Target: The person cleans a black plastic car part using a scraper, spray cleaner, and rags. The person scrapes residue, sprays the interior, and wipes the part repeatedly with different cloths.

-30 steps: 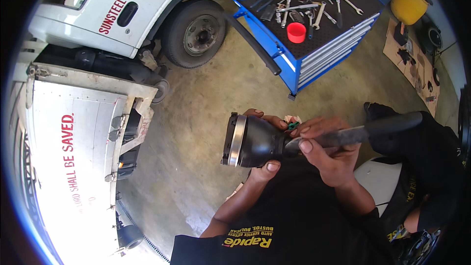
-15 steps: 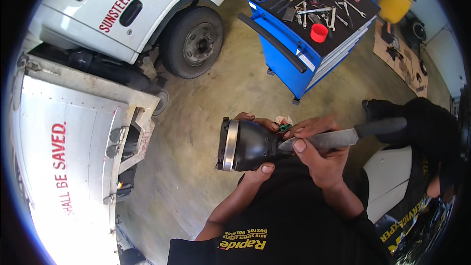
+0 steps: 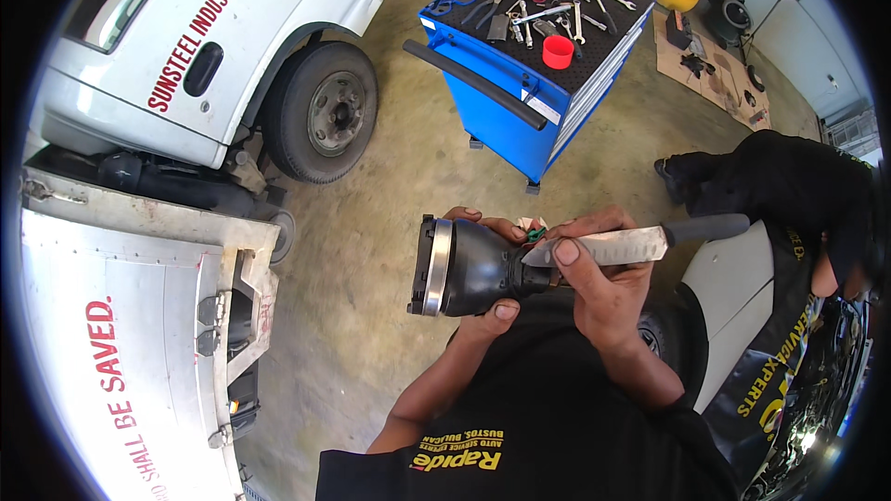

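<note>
My left hand (image 3: 497, 317) is wrapped around a black flared housing (image 3: 480, 271), shaped like a large flashlight head. A silver band (image 3: 439, 267) rings its wide left end, and a black notched rim lies beyond. My right hand (image 3: 605, 289) grips a knife (image 3: 624, 247) by its blade, thumb pressed on the flat side. The black handle sticks out to the right. The blade tip is at the housing's narrow neck; whether it touches cannot be made out. A small green piece (image 3: 535, 235) shows between my hands, partly hidden by fingers.
A blue tool cart (image 3: 501, 102) with several wrenches, pliers and a red cup (image 3: 558, 52) stands ahead. A white truck (image 3: 223, 56) is at left. Parts lie on cardboard (image 3: 710, 83) at far right. Another person (image 3: 789, 186) bends over a car (image 3: 742, 306) at right.
My view has shifted, so the cart and the truck sit differently in it. Both hands keep their hold; the knife blade has turned slightly and catches more light.
</note>
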### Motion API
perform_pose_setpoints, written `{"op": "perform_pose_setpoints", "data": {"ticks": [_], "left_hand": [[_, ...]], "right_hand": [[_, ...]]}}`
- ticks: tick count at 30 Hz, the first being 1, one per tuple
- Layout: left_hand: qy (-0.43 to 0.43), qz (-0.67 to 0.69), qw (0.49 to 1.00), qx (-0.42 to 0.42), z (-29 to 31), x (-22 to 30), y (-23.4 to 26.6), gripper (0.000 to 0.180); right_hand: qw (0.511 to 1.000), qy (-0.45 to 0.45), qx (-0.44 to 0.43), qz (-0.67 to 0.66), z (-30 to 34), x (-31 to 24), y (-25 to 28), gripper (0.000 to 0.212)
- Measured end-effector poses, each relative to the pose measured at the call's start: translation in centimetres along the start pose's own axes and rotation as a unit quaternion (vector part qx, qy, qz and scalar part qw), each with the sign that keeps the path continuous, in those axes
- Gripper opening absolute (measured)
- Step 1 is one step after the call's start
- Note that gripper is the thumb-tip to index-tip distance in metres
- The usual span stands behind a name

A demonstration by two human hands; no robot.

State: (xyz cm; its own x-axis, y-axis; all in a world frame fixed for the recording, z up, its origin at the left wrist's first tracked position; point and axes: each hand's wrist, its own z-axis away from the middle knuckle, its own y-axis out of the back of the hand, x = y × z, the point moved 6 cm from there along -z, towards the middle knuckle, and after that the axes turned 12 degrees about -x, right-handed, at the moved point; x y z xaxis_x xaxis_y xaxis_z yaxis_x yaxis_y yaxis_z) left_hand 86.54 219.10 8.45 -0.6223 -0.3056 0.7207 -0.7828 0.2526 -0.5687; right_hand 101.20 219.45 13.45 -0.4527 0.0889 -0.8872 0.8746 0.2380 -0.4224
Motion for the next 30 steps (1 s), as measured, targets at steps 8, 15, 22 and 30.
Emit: {"op": "perform_pose_setpoints", "data": {"ticks": [8, 15, 22, 30], "left_hand": [[0.002, -0.027, 1.000, -0.012, 0.3, 0.8, 0.4, 0.112], [-0.005, -0.040, 0.999, 0.006, 0.5, 0.7, -0.1, 0.113], [0.017, -0.042, 0.999, -0.006, 0.1, 0.1, -0.3, 0.113], [0.017, -0.039, 0.999, -0.008, -0.2, -0.1, -0.3, 0.111]], "right_hand": [[0.999, 0.017, 0.041, -0.015, 0.7, 0.4, -1.1, 0.017], [0.999, 0.033, 0.023, -0.011, 1.3, 0.8, -0.8, 0.016], [0.997, -0.018, 0.021, -0.072, 1.0, 1.0, 0.4, 0.016], [0.999, 0.015, -0.002, -0.047, 0.4, 0.7, 0.4, 0.017]]}}
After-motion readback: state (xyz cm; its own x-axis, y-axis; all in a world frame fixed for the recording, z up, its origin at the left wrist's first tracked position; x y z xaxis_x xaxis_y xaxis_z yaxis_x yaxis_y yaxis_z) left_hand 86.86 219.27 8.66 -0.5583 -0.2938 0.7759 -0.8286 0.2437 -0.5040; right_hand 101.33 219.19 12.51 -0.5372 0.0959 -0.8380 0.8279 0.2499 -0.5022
